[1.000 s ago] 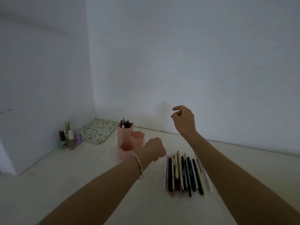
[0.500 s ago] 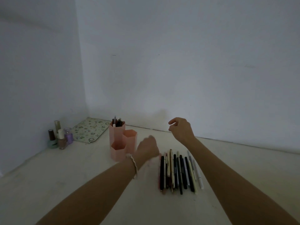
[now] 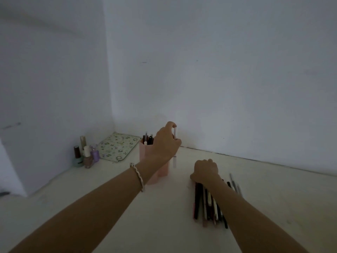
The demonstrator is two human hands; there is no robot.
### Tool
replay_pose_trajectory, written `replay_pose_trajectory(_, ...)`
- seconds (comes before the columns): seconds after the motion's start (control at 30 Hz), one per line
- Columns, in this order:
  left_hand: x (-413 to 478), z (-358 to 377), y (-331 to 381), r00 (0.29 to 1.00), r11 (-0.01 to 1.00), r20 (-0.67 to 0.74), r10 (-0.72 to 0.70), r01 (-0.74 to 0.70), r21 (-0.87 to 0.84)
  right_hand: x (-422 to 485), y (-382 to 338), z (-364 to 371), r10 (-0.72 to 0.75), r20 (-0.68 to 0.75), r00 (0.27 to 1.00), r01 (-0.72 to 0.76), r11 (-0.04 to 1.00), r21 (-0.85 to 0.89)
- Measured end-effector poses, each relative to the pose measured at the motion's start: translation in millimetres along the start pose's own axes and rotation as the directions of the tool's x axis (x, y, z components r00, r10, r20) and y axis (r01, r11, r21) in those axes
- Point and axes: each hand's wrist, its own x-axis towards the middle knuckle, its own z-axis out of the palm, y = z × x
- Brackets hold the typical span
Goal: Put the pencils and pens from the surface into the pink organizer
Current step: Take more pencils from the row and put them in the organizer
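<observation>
My left hand [image 3: 165,143] holds a white pen [image 3: 175,162] upright, just right of the pink organizer [image 3: 144,154] and partly in front of it. The organizer's tall back compartment holds several pens [image 3: 147,139]; its lower compartments are mostly hidden by my hand and wrist. My right hand [image 3: 206,170] rests curled on the far ends of a row of several pens and pencils [image 3: 207,203] lying side by side on the pale surface. Whether those fingers grip one is hidden.
Several nail polish bottles [image 3: 85,154] stand by the left wall. A patterned flat tray [image 3: 117,147] lies in the corner behind the organizer. White walls close the left and back sides of the surface [image 3: 109,207].
My left hand rose from the pen row to beside the organizer, now holding a white pen. My right hand dropped from mid-air onto the far ends of the row.
</observation>
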Motion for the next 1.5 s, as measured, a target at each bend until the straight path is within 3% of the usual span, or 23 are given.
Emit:
replay_pose_trajectory(0.2, -1, 7, -4, 1.0, 0.999, -0.023, 0.009, -0.01, -0.033, 1, -4, 2, 0.075, 0.063, 0.995, -0.087, 0.97, 0.228)
replay_pose_trajectory(0.3, 2, -4, -2, 0.995, 0.995, -0.098, 0.025, -0.034, -0.093, 6, -4, -14, 0.144, 0.088, 0.986, -0.168, 0.808, 0.565)
replay_pose_trajectory(0.4, 18, -30, 1, 0.951, 0.976, -0.308, 0.024, -0.089, -0.198, 17, 5, -47, 0.19, 0.036, 0.981, -0.148, 0.62, 0.771)
replay_pose_trajectory(0.47, 31, -51, -1, 0.889, 0.963, -0.458, 0.013, -0.135, -0.235, 21, 8, -70, 0.254, -0.068, 0.965, -0.066, 0.486, 0.872)
replay_pose_trajectory(0.53, 41, -69, -8, 0.842, 0.962, -0.539, 0.002, -0.149, -0.23, 22, 5, -90, 0.384, -0.206, 0.9, 0.06, 0.358, 0.932)
replay_pose_trajectory(0.67, 43, -75, -29, 0.852, 0.981, -0.523, 0.018, -0.115, -0.155, 10, -19, -119, 0.524, -0.37, 0.767, 0.399, 0.062, 0.915)
replay_pose_trajectory(0.87, 25, -57, -67, 0.955, 0.996, -0.291, 0.062, -0.038, 0.086, 6, -54, -127, 0.481, -0.596, 0.643, 0.611, 0.146, 0.778)
replay_pose_trajectory(0.97, 24, -62, -72, 0.933, 0.989, -0.357, 0.039, 0.014, 0.145, 9, -67, -122, 0.432, -0.653, 0.621, 0.65, 0.181, 0.738)
replay_pose_trajectory(1.13, 30, -80, -58, 0.877, 0.999, -0.481, -0.015, 0.038, 0.037, 12, -88, -109, 0.292, -0.686, 0.667, 0.636, 0.258, 0.728)
replay_pose_trajectory(1.33, 24, -68, -32, 0.894, 0.999, -0.448, 0.022, -0.035, -0.021, 12, -95, -87, -0.049, -0.673, 0.738, 0.584, 0.546, 0.601)
replay_pose_trajectory(1.43, 13, -44, -15, 0.918, 0.995, -0.39, 0.067, -0.088, -0.037, 9, -72, -88, 0.054, -0.695, 0.717, 0.549, 0.569, 0.612)
replay_pose_trajectory(1.5, 2, -18, -6, 0.961, 0.996, -0.26, 0.091, -0.092, 0.008, 9, -49, -91, 0.133, -0.68, 0.721, 0.504, 0.573, 0.646)
